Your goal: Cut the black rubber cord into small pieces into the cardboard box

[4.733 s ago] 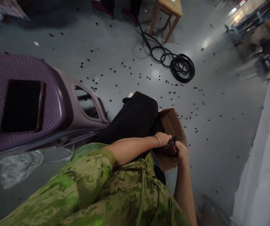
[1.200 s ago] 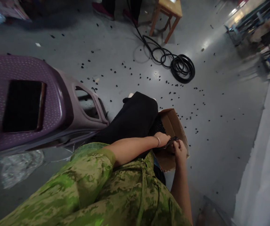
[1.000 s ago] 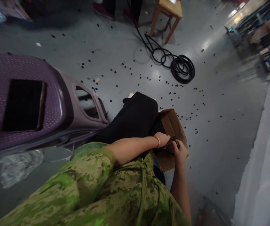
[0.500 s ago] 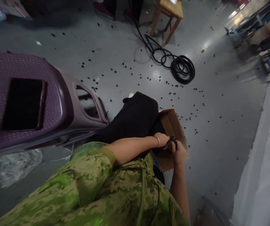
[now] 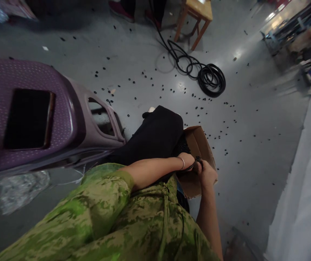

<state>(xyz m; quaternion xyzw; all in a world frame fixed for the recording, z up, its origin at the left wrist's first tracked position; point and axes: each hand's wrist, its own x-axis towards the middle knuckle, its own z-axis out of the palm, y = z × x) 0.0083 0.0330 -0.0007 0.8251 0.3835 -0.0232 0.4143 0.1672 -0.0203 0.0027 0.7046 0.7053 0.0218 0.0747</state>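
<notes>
My left hand and my right hand meet over an open cardboard box that rests against my black-trousered leg. Both hands pinch a small black part between their fingers. A dark heap of small black pieces shows inside the box, mostly hidden by my leg. A thin bracelet sits on my left wrist. My green camouflage sleeve fills the lower middle of the view.
A purple plastic stool with a dark phone on its seat stands at left. Several small black rings dot the grey floor. A coiled black cable, a wooden stool and another person's shoes lie farther off. Crumpled plastic sheet at lower left.
My right hand has shifted slightly upward and closer to my left hand over the box. Both keep hold of the small black part; the view drifted a little.
</notes>
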